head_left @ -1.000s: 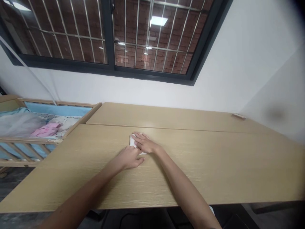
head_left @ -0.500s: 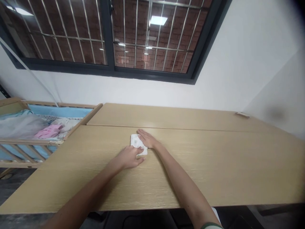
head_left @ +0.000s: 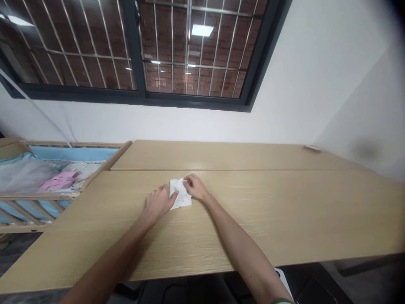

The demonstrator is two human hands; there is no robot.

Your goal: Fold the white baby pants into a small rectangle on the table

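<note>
A small folded white cloth [head_left: 182,196] with a faint print lies flat on the light wooden tabletop [head_left: 253,211]. My left hand [head_left: 158,202] rests at its left side, the thumb lying over the cloth's edge and the fingers apart from the thumb on the wood. At the upper right corner of the cloth, my right hand [head_left: 194,186] has its thumb and fingers pinched together on the edge. The fingertips of the right hand partly cover that corner.
To the left stands a wooden crib [head_left: 104,166] with blue lining, holding a pink cloth [head_left: 60,180] and white bedding. A small flat object [head_left: 312,148] lies at the back right of the tabletop. Behind are a white wall and a barred window [head_left: 196,99].
My left hand has drawn back from over the cloth to its left side. My right hand has gone from lying flat to pinching the corner. The view has shifted slightly.
</note>
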